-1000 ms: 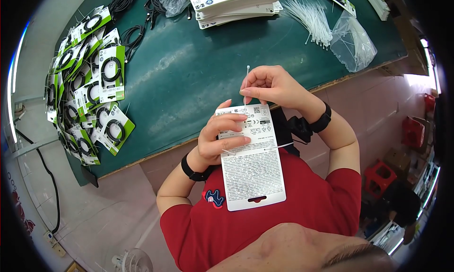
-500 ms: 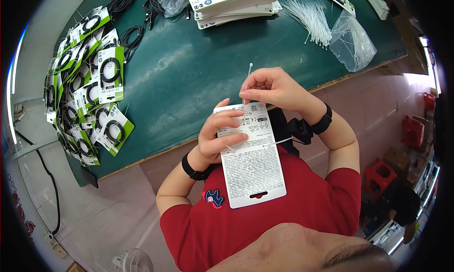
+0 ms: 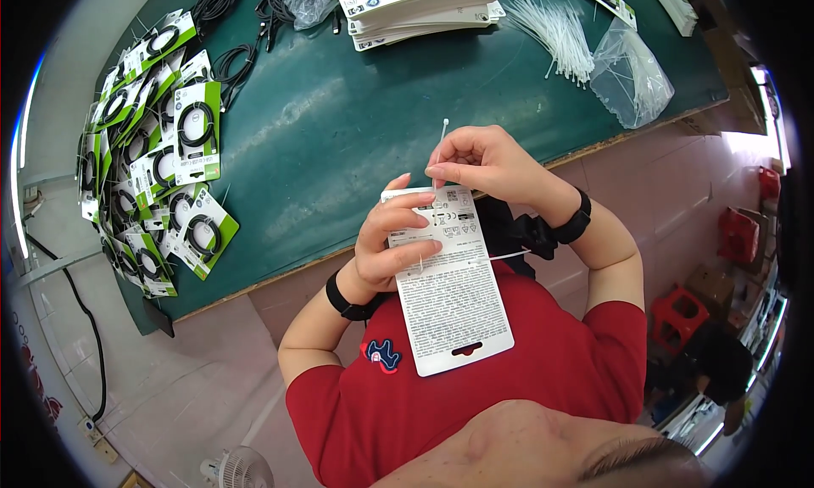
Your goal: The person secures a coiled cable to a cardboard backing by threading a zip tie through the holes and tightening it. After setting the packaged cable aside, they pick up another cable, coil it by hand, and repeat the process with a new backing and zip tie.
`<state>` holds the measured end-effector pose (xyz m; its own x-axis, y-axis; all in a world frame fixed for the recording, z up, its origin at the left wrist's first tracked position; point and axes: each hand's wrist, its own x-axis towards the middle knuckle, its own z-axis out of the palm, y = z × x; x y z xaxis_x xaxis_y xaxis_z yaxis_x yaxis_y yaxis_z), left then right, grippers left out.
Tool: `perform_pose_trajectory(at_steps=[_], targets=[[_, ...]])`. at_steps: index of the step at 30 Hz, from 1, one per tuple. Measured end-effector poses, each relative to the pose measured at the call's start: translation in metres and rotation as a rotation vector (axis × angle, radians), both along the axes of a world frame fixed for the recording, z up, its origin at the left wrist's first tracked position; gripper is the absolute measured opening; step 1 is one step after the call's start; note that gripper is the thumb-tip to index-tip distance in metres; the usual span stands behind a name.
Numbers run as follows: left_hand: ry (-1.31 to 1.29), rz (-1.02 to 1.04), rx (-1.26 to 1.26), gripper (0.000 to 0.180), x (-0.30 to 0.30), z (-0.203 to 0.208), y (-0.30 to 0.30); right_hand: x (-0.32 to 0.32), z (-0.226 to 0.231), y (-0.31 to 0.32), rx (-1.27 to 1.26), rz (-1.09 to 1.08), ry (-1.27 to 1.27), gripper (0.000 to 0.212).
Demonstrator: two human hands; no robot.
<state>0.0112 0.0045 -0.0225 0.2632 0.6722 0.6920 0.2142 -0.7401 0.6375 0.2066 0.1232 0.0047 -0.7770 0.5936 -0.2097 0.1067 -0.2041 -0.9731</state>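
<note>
My left hand grips a white printed card near its upper left, fingers lying across the printed side. The card hangs in front of my red shirt, a dark hanger slot at its lower end. Between the thumb and fingers of my right hand, a thin white cable tie is pinched at the card's top edge, its small head pointing up. A second white tie sticks out past the card's right side. Whatever lies behind the card is hidden.
Carded black cables are heaped at the table's left. Along the back are loose black cables, a stack of white cards, a bundle of white cable ties and a clear plastic bag. The wooden table edge runs beyond my hands.
The pinched tie's head and my right hand sit slightly lower. My left hand keeps its grip on the card, which has barely shifted.
</note>
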Motion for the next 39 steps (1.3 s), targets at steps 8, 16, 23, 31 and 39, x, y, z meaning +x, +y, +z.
perform_pose_trajectory(at_steps=[8,16,23,31,39], targets=[[-0.017,0.010,0.012,0.027,0.000,-0.002,0.000,0.001,-0.001,0.000,0.061,-0.143,0.075,0.013],[0.003,0.013,0.023,0.028,-0.001,-0.001,0.002,0.003,-0.002,0.000,0.162,-0.072,0.001,0.010],[0.007,0.015,0.025,0.029,-0.001,-0.002,0.001,0.003,0.000,-0.002,0.165,-0.092,0.005,0.008],[0.006,0.014,0.029,0.030,0.000,-0.003,0.003,0.006,0.001,-0.004,0.251,-0.086,0.015,0.008],[0.057,0.024,-0.048,0.034,0.004,0.001,0.001,0.008,0.007,-0.003,-0.005,0.014,0.003,0.011]])
